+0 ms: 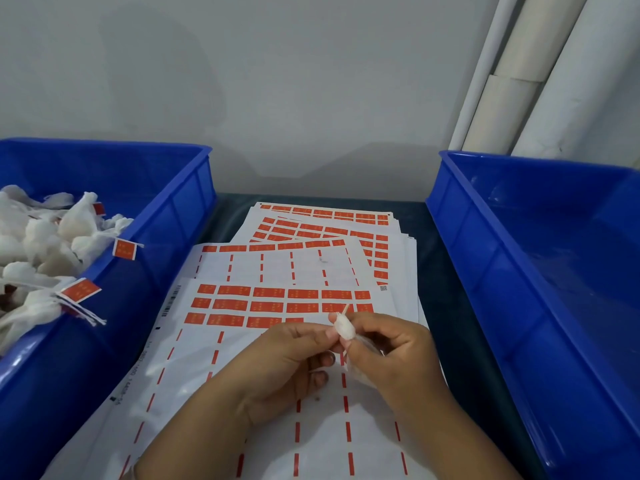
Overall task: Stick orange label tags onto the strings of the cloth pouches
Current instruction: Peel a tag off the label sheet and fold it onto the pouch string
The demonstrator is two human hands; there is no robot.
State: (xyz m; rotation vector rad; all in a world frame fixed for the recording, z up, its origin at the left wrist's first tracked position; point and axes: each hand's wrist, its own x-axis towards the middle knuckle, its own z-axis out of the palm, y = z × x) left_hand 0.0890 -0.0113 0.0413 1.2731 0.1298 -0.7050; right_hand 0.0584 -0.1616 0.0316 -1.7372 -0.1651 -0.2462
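Both hands meet over the near label sheet [263,341], centre of the table. The left hand [287,368] pinches a small white pouch [344,329] between thumb and forefinger; its other fingers curl under, their nails facing up. The right hand [388,355] has its fingers curled round the same pouch from the other side, gripping its lower part. A thin pale string [345,308] sticks up from the top of the pouch (no tag on it that can be made out).

Near sheet: three rows of orange tags [266,306] remain across its upper part, the third row only part full. Below them the backing is bare, marked with dashed red lines. The hands are held just below these rows, partly covering the sheet.

Behind lies a second sheet [277,265], mostly peeled, with one row of tags left along its top edge. Further back is a loose stack of fuller sheets [325,226], fanned slightly askew.

Left: a blue bin [187,188] holding a heap of white pouches [45,237]. Several carry orange tags on their strings; two tagged ones [80,290] hang near or over the bin's inner rim.

Right: a second blue bin [467,237], its contents not clear from this angle beyond a sheen on the floor.

The table [440,271] is dark green. A grey wall [277,81] is behind, with pale pipes [519,81] leaning in the right corner.
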